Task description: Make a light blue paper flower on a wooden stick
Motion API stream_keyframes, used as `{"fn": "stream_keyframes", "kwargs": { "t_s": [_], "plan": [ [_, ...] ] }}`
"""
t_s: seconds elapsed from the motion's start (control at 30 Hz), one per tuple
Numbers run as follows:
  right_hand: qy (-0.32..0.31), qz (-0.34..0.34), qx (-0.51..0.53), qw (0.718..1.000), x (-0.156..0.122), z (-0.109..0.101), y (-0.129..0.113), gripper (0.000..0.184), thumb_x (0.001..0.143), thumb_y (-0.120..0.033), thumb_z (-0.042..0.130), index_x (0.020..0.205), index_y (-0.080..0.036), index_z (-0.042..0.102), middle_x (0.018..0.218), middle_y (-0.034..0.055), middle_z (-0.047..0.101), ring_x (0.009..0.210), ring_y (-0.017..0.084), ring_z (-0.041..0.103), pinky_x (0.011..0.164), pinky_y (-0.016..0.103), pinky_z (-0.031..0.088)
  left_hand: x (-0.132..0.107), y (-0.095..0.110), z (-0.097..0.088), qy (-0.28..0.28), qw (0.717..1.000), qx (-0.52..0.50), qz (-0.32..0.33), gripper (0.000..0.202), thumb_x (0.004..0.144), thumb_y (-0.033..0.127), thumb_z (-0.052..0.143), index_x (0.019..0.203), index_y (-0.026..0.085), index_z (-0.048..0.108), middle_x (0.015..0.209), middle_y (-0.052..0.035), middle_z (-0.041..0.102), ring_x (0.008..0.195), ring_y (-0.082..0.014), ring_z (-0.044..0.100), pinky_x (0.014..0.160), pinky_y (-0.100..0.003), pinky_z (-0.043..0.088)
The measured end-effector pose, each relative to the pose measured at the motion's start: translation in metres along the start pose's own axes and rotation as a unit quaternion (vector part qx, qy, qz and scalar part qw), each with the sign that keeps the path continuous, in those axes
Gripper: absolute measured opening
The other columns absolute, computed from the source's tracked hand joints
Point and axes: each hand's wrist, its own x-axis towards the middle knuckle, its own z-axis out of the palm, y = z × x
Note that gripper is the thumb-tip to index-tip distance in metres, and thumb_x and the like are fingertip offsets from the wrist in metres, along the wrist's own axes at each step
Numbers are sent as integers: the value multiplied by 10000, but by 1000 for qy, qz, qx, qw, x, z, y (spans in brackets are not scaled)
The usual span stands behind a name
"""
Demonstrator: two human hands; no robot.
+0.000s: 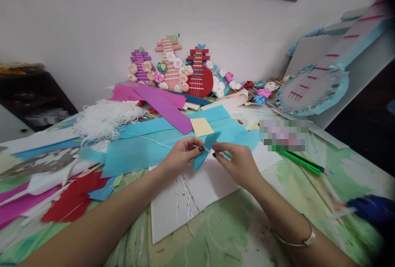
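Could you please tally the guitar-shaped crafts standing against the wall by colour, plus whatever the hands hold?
Purple guitar craft: 1
Pink guitar craft: 1
Red guitar craft: 1
Blue paper piece, pinched between left hand and right hand: 1
Total: 4

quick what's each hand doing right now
Left hand: pinched shut on the blue paper piece.
Right hand: also pinching the blue paper piece.

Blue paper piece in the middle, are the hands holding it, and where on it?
Yes. Both hands pinch the folded blue paper piece near its top: the left hand at its left edge, the right hand at its right edge, above the white sheet.
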Motion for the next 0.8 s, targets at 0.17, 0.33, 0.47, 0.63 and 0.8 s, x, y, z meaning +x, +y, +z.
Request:
{"fn": "stream_keyframes", "kwargs": {
  "t_s": [0.17,0.33,0.47,0.63,0.8],
  "plan": [
    [1,-37,129,991,-2,7,-2,124,762,-199,572,785,-221,691,768,-25,711,732,135,653,782,267,472,0,-2,0,-18,1000,-1,-23,368,581,373,766,759,135,548,652,9,568,520,-76,499,472,-186,349],
    [8,-37,127,991,-2,7,-4,126,746,-173,565,748,-210,686,691,-28,691,629,110,617,700,246,466,-1,0,1,-12,999,49,-18,329,609,364,734,749,130,550,635,12,549,480,-59,456,447,-183,329],
    [5,-14,124,992,-3,6,-7,114,729,-153,561,693,-189,663,625,-22,658,590,99,589,593,208,429,-4,6,4,28,975,192,104,202,653,278,690,705,134,559,667,-2,572,621,-100,538,580,-214,427],
    [6,-12,110,994,-3,8,-7,113,725,-147,547,643,-175,620,589,-24,630,554,88,554,563,195,393,-13,10,10,37,893,377,245,78,728,179,583,771,148,640,706,-32,659,661,-125,593,628,-238,458],
    [16,-27,57,998,-4,13,-4,112,727,-155,536,624,-169,578,580,-25,611,536,78,517,550,195,343,-16,8,10,22,839,440,321,114,744,147,563,767,151,675,716,-39,700,644,-128,628,626,-229,468]
  ]
}}
